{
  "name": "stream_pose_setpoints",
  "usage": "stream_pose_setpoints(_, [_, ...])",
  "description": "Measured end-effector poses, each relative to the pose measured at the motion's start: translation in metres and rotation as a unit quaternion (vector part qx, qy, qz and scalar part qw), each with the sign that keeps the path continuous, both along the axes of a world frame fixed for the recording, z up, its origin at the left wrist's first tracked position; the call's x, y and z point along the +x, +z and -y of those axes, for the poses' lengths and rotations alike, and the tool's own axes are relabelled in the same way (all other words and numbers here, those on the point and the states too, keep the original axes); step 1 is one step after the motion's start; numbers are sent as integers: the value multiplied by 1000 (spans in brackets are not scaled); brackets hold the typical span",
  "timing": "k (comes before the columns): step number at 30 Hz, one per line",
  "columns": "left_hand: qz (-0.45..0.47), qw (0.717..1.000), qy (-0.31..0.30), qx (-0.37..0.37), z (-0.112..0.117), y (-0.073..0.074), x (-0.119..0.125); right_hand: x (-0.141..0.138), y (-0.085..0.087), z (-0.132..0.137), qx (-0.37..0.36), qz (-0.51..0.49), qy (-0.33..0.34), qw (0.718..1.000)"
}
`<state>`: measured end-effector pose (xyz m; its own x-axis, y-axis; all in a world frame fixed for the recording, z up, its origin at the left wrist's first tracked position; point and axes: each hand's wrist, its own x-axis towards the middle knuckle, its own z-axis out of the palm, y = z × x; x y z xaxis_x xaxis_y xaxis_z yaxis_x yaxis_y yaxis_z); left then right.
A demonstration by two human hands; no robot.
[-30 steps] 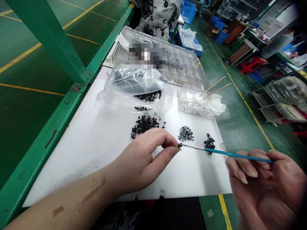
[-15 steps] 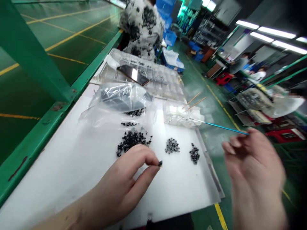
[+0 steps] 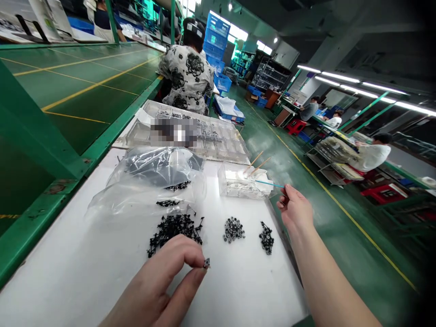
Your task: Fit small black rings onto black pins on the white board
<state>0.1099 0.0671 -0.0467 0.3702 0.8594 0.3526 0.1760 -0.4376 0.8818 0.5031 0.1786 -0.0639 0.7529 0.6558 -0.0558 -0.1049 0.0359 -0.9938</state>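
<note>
My left hand (image 3: 163, 286) hovers low over the white board (image 3: 85, 268), pinching a tiny black part (image 3: 206, 263) between thumb and forefinger. My right hand (image 3: 294, 209) is stretched out to the right and grips a thin blue brush (image 3: 269, 183), whose tip reaches into a small clear box (image 3: 243, 187). Three heaps lie between the hands: black pin-like parts (image 3: 175, 227), small grey rings (image 3: 233, 229) and a few black assembled pieces (image 3: 266, 237).
A clear plastic bag (image 3: 150, 179) with more black parts lies behind the heaps. Two wooden sticks (image 3: 257, 163) lean in the clear box. Clear compartment trays (image 3: 221, 141) stand further back, with a seated person in a flowered top (image 3: 187, 77) beyond. A green frame (image 3: 41, 213) borders the left side.
My right hand has gone forward and away from me, carrying the brush tip from the part in my left hand to the clear box. The view has tilted upward.
</note>
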Motion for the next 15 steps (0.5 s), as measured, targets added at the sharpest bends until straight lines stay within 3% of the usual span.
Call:
stream_pose_setpoints(5, [-3, 1000, -14, 4, 1, -2, 0, 17, -2, 10, -67, 83, -36, 994])
stream_pose_setpoints(9, [9, 1000, -12, -9, 1, 0, 0, 5, 7, 51, -70, 229, -68, 968])
stream_pose_setpoints(11, [2, 1000, -20, -3, 1, 2, -1, -18, 9, 80, -76, 310, -19, 947])
stream_pose_setpoints(15, [-9, 999, -33, 11, -1, 3, -3, -78, -3, 124, -147, 414, 192, 877])
